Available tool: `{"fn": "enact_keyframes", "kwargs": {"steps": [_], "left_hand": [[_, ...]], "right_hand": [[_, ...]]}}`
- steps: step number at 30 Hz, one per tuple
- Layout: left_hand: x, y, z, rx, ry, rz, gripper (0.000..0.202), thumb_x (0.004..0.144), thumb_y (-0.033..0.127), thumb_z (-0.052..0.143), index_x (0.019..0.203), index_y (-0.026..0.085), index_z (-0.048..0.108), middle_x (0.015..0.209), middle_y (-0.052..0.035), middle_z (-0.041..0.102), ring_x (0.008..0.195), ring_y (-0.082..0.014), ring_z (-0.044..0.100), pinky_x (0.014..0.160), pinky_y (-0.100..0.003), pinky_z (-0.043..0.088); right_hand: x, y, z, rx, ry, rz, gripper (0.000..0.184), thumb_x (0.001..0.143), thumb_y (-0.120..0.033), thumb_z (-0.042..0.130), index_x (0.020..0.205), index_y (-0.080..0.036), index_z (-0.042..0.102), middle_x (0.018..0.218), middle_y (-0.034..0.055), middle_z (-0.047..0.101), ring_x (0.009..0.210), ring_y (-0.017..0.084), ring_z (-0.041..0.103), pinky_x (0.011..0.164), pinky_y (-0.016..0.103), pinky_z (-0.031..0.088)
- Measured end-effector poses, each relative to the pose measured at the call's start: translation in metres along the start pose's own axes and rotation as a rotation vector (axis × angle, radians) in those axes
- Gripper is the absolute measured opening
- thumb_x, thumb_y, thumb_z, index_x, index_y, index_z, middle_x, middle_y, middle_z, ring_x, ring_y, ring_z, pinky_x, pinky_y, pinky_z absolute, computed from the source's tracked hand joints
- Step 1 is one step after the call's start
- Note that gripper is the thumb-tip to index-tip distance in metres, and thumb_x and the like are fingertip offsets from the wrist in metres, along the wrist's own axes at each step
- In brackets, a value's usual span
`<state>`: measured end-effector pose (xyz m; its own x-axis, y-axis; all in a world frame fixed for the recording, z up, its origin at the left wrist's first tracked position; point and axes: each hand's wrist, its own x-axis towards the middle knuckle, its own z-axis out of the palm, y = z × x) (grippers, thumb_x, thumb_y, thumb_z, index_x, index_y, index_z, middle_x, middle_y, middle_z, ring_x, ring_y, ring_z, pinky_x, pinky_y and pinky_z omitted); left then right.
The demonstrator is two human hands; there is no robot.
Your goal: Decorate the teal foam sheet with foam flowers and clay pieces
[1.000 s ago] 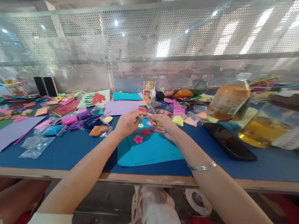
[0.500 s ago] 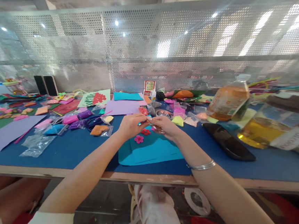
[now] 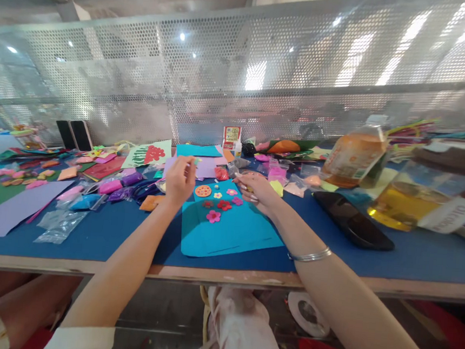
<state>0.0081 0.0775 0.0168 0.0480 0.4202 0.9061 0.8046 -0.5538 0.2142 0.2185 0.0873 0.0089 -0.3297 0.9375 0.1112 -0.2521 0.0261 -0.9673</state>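
A bright blue paper sheet lies before me, bearing several small clay-like flowers, among them a pink flower and a red flower. An orange round piece with red spots sits near its upper left. My left hand is raised by the sheet's left edge, fingers pinched; a tiny pale greenish bit shows at the tips, too small to name. Over the sheet's upper right, my right hand has its fingers curled together. What it holds, if anything, is hidden.
A black phone-like object, a bottle of orange liquid and a jar of yellow liquid stand to the right. Bagged clay and lilac paper lie left. Behind rises a perforated metal screen. Another person's legs show lower left.
My hands were together over the sheet and have parted. The left has moved left and up, the right slightly right, uncovering the orange piece and more flowers.
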Motion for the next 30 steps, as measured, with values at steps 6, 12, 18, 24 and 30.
{"fn": "enact_keyframes", "kwargs": {"steps": [6, 12, 18, 24, 30], "left_hand": [[-0.002, -0.018, 0.01, 0.039, -0.145, 0.025, 0.03, 0.091, 0.025, 0.032, 0.11, 0.015, 0.054, 0.092, -0.0072, 0.062, 0.068, -0.011, 0.058, 0.068, -0.023, 0.047], [-0.005, -0.008, 0.01, 0.073, -0.207, 0.04, 0.033, 0.088, 0.018, 0.033, 0.115, 0.017, 0.051, 0.101, -0.0084, 0.057, 0.08, -0.0145, 0.058, 0.073, -0.026, 0.047], [-0.002, -0.004, 0.005, 0.108, -0.241, -0.006, 0.033, 0.087, 0.021, 0.037, 0.117, 0.018, 0.049, 0.105, -0.0088, 0.055, 0.09, -0.0188, 0.057, 0.076, -0.03, 0.046], [-0.002, -0.004, 0.009, 0.1, -0.417, -0.03, 0.027, 0.085, 0.019, 0.041, 0.108, 0.019, 0.055, 0.105, -0.0067, 0.058, 0.082, -0.0164, 0.06, 0.073, -0.028, 0.046], [-0.01, -0.008, 0.025, 0.141, -0.539, -0.008, 0.031, 0.087, 0.016, 0.035, 0.112, 0.017, 0.053, 0.112, -0.0071, 0.06, 0.098, -0.0179, 0.058, 0.083, -0.029, 0.044]], "right_hand": [[0.001, 0.001, 0.003, -0.023, 0.047, 0.03, 0.013, 0.067, -0.026, 0.062, 0.07, -0.013, 0.06, 0.057, -0.0015, 0.058, 0.027, 0.001, 0.024, 0.028, 0.021, 0.011], [0.004, 0.001, -0.004, 0.185, 0.025, 0.091, 0.024, 0.062, -0.013, 0.05, 0.084, -0.013, 0.061, 0.045, -0.0061, 0.045, 0.027, 0.002, 0.02, 0.028, 0.019, 0.008], [0.003, -0.002, -0.011, 0.303, 0.087, 0.082, 0.02, 0.06, -0.012, 0.044, 0.076, -0.013, 0.056, 0.036, -0.0084, 0.03, 0.027, 0.004, 0.016, 0.029, 0.018, 0.01], [-0.001, -0.004, -0.006, 0.292, 0.127, 0.064, 0.017, 0.072, -0.013, 0.046, 0.087, -0.017, 0.054, 0.035, -0.0111, 0.024, 0.028, 0.005, 0.014, 0.03, 0.017, 0.012], [-0.003, -0.006, -0.003, 0.399, -0.043, 0.071, 0.014, 0.079, -0.011, 0.044, 0.09, -0.017, 0.049, 0.04, -0.0108, 0.027, 0.03, 0.004, 0.013, 0.031, 0.015, 0.014]]}}
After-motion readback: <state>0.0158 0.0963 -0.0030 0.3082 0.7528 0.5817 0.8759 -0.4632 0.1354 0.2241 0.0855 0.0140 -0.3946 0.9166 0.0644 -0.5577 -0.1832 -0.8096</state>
